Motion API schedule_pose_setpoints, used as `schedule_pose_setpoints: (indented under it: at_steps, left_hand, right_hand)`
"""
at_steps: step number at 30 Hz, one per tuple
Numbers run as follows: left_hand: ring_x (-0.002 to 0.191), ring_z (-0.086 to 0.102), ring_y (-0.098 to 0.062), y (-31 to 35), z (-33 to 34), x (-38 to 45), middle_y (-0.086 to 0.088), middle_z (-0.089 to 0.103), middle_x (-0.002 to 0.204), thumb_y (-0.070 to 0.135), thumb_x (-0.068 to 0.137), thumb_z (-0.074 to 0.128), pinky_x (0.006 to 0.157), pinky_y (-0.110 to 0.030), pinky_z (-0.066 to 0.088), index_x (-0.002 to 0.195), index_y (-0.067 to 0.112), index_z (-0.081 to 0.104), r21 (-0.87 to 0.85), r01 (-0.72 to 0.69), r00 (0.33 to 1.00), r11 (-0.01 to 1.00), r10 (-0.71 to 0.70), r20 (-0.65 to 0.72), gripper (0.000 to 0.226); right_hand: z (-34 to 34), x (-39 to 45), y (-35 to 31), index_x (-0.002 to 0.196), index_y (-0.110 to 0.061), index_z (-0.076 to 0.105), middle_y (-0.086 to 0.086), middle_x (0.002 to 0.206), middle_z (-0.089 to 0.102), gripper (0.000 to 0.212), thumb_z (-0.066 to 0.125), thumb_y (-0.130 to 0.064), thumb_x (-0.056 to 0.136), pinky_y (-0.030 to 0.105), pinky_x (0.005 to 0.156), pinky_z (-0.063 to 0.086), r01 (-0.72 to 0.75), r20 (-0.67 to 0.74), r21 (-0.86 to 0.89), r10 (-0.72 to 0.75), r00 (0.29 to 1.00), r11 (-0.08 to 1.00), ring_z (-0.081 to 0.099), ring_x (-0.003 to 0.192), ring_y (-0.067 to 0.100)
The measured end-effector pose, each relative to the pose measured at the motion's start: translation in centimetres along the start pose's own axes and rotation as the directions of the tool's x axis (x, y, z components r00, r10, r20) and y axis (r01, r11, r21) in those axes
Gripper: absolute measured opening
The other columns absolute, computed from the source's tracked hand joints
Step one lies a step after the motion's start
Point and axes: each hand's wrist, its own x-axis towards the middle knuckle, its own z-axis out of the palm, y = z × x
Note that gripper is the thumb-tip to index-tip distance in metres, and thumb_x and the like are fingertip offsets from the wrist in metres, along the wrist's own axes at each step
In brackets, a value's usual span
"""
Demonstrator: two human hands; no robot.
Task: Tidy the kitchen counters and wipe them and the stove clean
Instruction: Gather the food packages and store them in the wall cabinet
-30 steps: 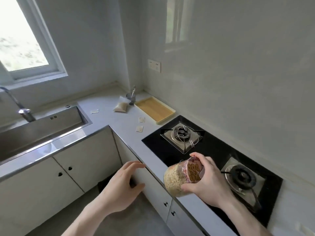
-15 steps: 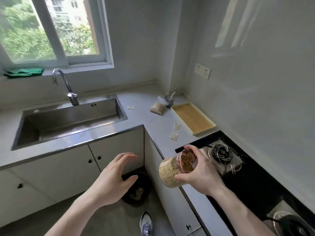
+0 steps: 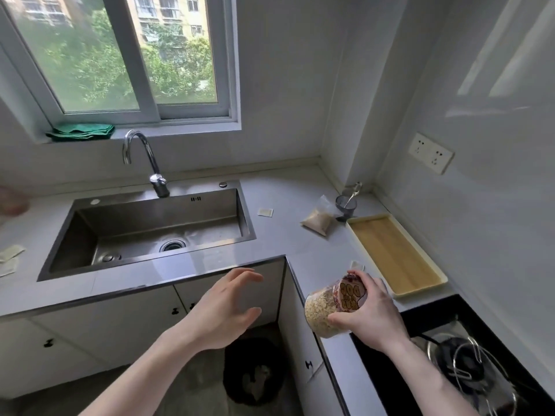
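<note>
One bag of grain [image 3: 326, 313] gripped in the right hand [image 3: 371, 315]; left hand [image 3: 223, 313] spread, holding nothing.
Best supported underneath, then set in the tray [image 3: 420, 288] just beyond the grip.

The only lettering sits on the red-rimmed label of the jar [image 3: 333, 307] gripped by the right hand [image 3: 368, 315]: large rounded brown characters on a pale patch, seen tilted and too blurred to read with certainty. No other text or number is legible.
</note>
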Motion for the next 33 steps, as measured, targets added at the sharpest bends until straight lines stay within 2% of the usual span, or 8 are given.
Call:
schedule_pose_setpoints:
  at_steps: [5, 9, 15, 22, 26, 30, 33]
  left_hand:
    - [0.133, 0.038, 0.006, -2.4, -1.4, 3.7, 0.033, 0.035, 0.145, 0.042, 0.092, 0.063, 0.108, -0.018, 0.030, 0.138, 0.047, 0.044, -0.018, 0.051, 0.999, 0.999, -0.051, -0.015, 0.050]
    - [0.131, 0.040, 0.004, -4.8, -2.8, 6.2, 0.030, 0.037, 0.143, 0.039, 0.093, 0.065, 0.102, -0.017, 0.030, 0.135, 0.047, 0.046, -0.008, 0.087, 0.996, 0.996, -0.087, -0.016, 0.048]
    - [0.135, 0.040, -0.004, -8.6, -3.7, 10.7, 0.026, 0.032, 0.148, 0.043, 0.094, 0.064, 0.100, -0.019, 0.029, 0.140, 0.044, 0.044, 0.039, 0.113, 0.990, 0.993, -0.116, 0.083, 0.050]
    - [0.140, 0.037, -0.008, -15.5, -3.9, 18.2, 0.019, 0.033, 0.153, 0.045, 0.093, 0.063, 0.113, -0.025, 0.033, 0.142, 0.040, 0.044, 0.095, 0.108, 0.962, 0.990, -0.128, 0.240, 0.053]
    - [0.140, 0.040, -0.015, -21.2, -3.4, 22.7, 0.010, 0.033, 0.155, 0.040, 0.090, 0.064, 0.112, -0.029, 0.037, 0.143, 0.034, 0.046, 0.143, 0.148, 0.925, 0.979, -0.188, 0.330, 0.056]
    - [0.146, 0.033, -0.024, -26.2, -2.7, 25.3, 0.003, 0.025, 0.163, 0.031, 0.088, 0.063, 0.116, -0.035, 0.036, 0.148, 0.031, 0.043, 0.233, 0.174, 0.889, 0.957, -0.254, 0.380, 0.063]
    - [0.152, 0.022, -0.026, -29.3, -2.2, 27.0, 0.001, 0.013, 0.169, 0.027, 0.088, 0.060, 0.119, -0.038, 0.034, 0.156, 0.030, 0.034, 0.297, 0.136, 0.858, 0.945, -0.262, 0.442, 0.073]
  right_hand:
    - [1.3, 7.4, -0.7, 0.144, -0.039, 0.040, -0.006, 0.131, 0.046, 0.105, 0.083, -0.053, 0.048, 0.037, 0.091, 0.053, -0.029, 0.034, -0.104, 0.032, 0.999, 0.994, 0.055, 0.111, 0.020]
    - [2.6, 11.6, -1.3, 0.143, -0.039, 0.039, -0.005, 0.128, 0.045, 0.108, 0.080, -0.056, 0.044, 0.041, 0.094, 0.053, -0.064, 0.054, -0.100, 0.069, 0.996, 0.993, 0.054, 0.113, 0.023]
    - [5.6, 17.0, -1.8, 0.143, -0.039, 0.038, -0.004, 0.135, 0.044, 0.110, 0.080, -0.056, 0.043, 0.045, 0.100, 0.050, -0.150, 0.072, -0.126, 0.160, 0.985, 0.981, 0.054, 0.117, 0.026]
    - [9.2, 23.5, -3.1, 0.141, -0.038, 0.039, 0.001, 0.136, 0.044, 0.098, 0.086, -0.048, 0.055, 0.041, 0.093, 0.049, -0.282, 0.010, -0.175, 0.288, 0.958, 0.943, 0.053, 0.117, 0.031]
    - [11.5, 27.8, -3.5, 0.143, -0.037, 0.038, 0.002, 0.138, 0.041, 0.103, 0.087, -0.048, 0.053, 0.041, 0.097, 0.047, -0.361, -0.011, -0.154, 0.364, 0.931, 0.920, 0.052, 0.117, 0.031]
    - [13.3, 30.7, -4.0, 0.142, -0.038, 0.037, 0.002, 0.137, 0.040, 0.104, 0.088, -0.050, 0.052, 0.044, 0.098, 0.047, -0.433, -0.043, -0.157, 0.432, 0.901, 0.888, 0.053, 0.117, 0.031]
    - [14.5, 32.4, -4.5, 0.144, -0.038, 0.036, 0.002, 0.137, 0.039, 0.102, 0.088, -0.046, 0.056, 0.043, 0.099, 0.047, -0.469, -0.064, -0.170, 0.465, 0.883, 0.867, 0.052, 0.119, 0.032]
